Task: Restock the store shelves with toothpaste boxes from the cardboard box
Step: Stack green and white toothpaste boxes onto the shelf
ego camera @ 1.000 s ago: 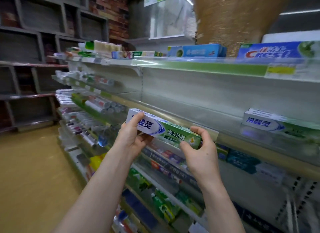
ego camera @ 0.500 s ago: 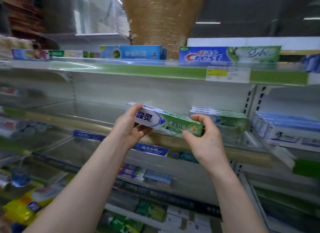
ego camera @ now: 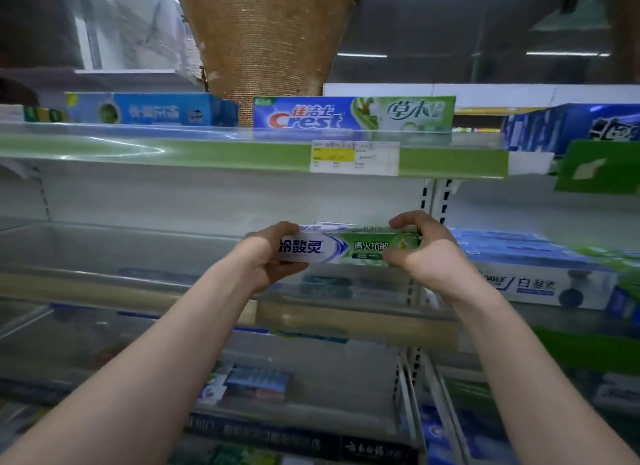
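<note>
Both hands gripped one toothpaste box (ego camera: 346, 248) by its ends. The left hand (ego camera: 266, 253) wrapped the white end, fingers curled over the top edge and thumb underneath. The right hand (ego camera: 427, 253) pinched the green end, its fingers (ego camera: 408, 220) arched above the box and its thumb pressed to the front face. The box was held level, long side facing the camera, over the middle shelf (ego camera: 346, 321) near that shelf's right end, just left of the slotted upright (ego camera: 438, 201). Whether its underside touched the shelf could not be told. Just behind it, the top of a second box of the same kind (ego camera: 332, 226) showed, lying further back on the shelf.

To the left, the middle shelf ran bare to its left end. Beyond the upright, a stack of blue-and-white boxes (ego camera: 533, 274) sat on the neighbouring shelf, near the right hand. On the upper shelf (ego camera: 207, 155), with its green front strip, a Crest box (ego camera: 353, 115) stood along the front edge directly above the hands, a price label (ego camera: 355, 156) beneath it, and a blue box (ego camera: 152, 108) to its left. A woven column (ego camera: 266, 39) rose behind them. Blurred packages (ego camera: 256, 383) lay on a lower shelf below the forearms.
</note>
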Tool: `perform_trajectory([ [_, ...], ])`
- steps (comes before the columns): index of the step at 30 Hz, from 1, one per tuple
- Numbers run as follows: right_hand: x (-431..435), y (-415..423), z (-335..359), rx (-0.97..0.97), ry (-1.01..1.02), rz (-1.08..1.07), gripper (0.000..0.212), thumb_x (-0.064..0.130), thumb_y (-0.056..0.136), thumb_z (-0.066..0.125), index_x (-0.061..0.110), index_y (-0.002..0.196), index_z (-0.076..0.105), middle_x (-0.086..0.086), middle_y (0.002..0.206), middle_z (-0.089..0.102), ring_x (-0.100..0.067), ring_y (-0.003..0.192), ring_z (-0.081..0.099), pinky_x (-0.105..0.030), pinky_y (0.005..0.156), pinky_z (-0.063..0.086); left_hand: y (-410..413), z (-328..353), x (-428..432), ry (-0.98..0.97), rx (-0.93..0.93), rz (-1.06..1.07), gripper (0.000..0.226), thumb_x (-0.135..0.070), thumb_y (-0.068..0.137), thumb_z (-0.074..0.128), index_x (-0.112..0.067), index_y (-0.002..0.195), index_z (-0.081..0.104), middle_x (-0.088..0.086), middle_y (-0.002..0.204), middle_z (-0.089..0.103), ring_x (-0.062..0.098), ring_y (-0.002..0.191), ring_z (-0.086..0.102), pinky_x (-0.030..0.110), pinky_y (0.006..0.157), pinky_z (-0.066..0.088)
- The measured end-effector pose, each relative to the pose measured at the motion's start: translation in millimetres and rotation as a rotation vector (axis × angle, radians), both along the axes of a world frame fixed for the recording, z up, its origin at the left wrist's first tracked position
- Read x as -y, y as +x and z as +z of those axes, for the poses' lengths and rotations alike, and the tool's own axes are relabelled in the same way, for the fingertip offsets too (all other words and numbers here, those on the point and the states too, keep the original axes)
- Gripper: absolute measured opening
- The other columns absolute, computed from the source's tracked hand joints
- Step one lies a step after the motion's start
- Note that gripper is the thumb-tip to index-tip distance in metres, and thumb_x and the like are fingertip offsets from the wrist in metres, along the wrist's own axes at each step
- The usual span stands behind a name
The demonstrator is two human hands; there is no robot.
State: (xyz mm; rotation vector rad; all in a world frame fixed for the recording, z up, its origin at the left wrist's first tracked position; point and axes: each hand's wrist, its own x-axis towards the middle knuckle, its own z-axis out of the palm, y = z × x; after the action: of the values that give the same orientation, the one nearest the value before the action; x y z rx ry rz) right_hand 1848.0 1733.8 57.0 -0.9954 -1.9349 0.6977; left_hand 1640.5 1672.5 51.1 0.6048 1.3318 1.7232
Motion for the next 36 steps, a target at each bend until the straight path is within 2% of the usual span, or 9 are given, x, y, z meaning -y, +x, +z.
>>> perform_trajectory([
  [2,-10.1,7.2,3.0,0.041,-0.012,0.0,0.039,0.015,0.08,0.073,0.026,0.113,0.055,0.002,0.116,0.053,-0.02,0.086,0.063,-0.028,0.073,0.051,3.4,1.5,-8.1,-0.017,-0.064,-0.022,0.011,-0.012,0.086,0.066,-0.007,0.089,0.056,0.015,0.087,0.059,0.028,0.077,0.061,0.039,0.06,0.058],
  [5,-25.0,19.3,8.4,0.153,-0.04,-0.016,0.049,0.024,0.08,0.074,0.029,0.126,0.055,0.0,0.132,0.05,-0.02,0.116,0.054,-0.03,0.095,0.044,1.8,0.9,-18.8,-0.025,-0.226,-0.124,0.027,-0.01,0.084,0.069,-0.006,0.109,0.059,0.014,0.095,0.06,0.025,0.081,0.061,0.035,0.063,0.06],
  [8,-36.0,28.6,9.8,0.266,-0.056,-0.006,0.052,0.026,0.082,0.073,0.029,0.131,0.054,0.001,0.14,0.048,-0.018,0.121,0.051,-0.028,0.099,0.04,-4.3,-5.0,-27.9,-0.092,-0.417,-0.15,0.047,-0.017,0.081,0.073,-0.012,0.124,0.055,0.012,0.1,0.065,0.026,0.086,0.064,0.036,0.069,0.058],
  [11,-45.3,29.9,6.4,0.399,-0.007,-0.023,0.053,0.025,0.082,0.073,0.027,0.132,0.053,0.004,0.14,0.05,-0.016,0.124,0.05,-0.028,0.1,0.036,-5.8,-10.3,-32.9,-0.162,-0.627,-0.122,0.044,-0.024,0.08,0.075,-0.017,0.12,0.057,0.009,0.102,0.068,0.025,0.092,0.066,0.037,0.076,0.058],
  [14,-55.2,25.8,1.7,0.523,0.047,-0.063,0.055,0.028,0.081,0.073,0.027,0.132,0.053,0.004,0.138,0.052,-0.018,0.124,0.049,-0.035,0.106,0.04,-4.0,-11.1,-37.7,-0.17,-0.766,-0.124,0.034,-0.024,0.083,0.072,-0.015,0.113,0.06,0.007,0.099,0.069,0.025,0.094,0.065,0.034,0.075,0.057],
  [19,-69.0,18.7,-4.1,0.705,0.21,-0.124,0.048,0.033,0.085,0.067,0.025,0.13,0.054,0.0,0.132,0.054,-0.022,0.122,0.046,-0.036,0.102,0.041,-5.6,-11.4,-46.4,-0.252,-0.983,-0.103,0.03,-0.036,0.079,0.074,-0.013,0.095,0.067,0.004,0.09,0.071,0.019,0.076,0.063,0.029,0.067,0.052],
  [25,-74.4,13.2,-8.8,0.738,0.265,-0.109,0.044,0.021,0.089,0.063,0.019,0.132,0.053,-0.003,0.13,0.047,-0.024,0.124,0.041,-0.034,0.099,0.037,-6.4,-12.6,-52.3,-0.253,-1.013,-0.091,0.024,-0.03,0.082,0.073,-0.008,0.089,0.069,0.002,0.08,0.068,0.012,0.065,0.058,0.021,0.053,0.042],
  [31,-78.4,9.7,-19.7,0.71,0.347,-0.132,0.033,0.002,0.087,0.057,0.014,0.118,0.057,-0.003,0.115,0.043,-0.022,0.113,0.039,-0.03,0.091,0.037,-5.3,-14.9,-57.8,-0.258,-1.045,-0.1,0.015,-0.015,0.084,0.071,-0.009,0.094,0.061,-0.001,0.082,0.062,0.009,0.07,0.056,0.019,0.056,0.043],
  [36,-75.9,8.8,-20.0,0.759,0.435,-0.157,0.032,0.003,0.088,0.056,0.014,0.118,0.055,-0.003,0.112,0.043,-0.02,0.107,0.039,-0.026,0.083,0.032,-8.6,-18.3,-62.4,-0.262,-1.014,-0.087,0.024,-0.014,0.081,0.072,-0.008,0.096,0.056,0.006,0.095,0.064,0.017,0.079,0.06,0.022,0.062,0.045],
])
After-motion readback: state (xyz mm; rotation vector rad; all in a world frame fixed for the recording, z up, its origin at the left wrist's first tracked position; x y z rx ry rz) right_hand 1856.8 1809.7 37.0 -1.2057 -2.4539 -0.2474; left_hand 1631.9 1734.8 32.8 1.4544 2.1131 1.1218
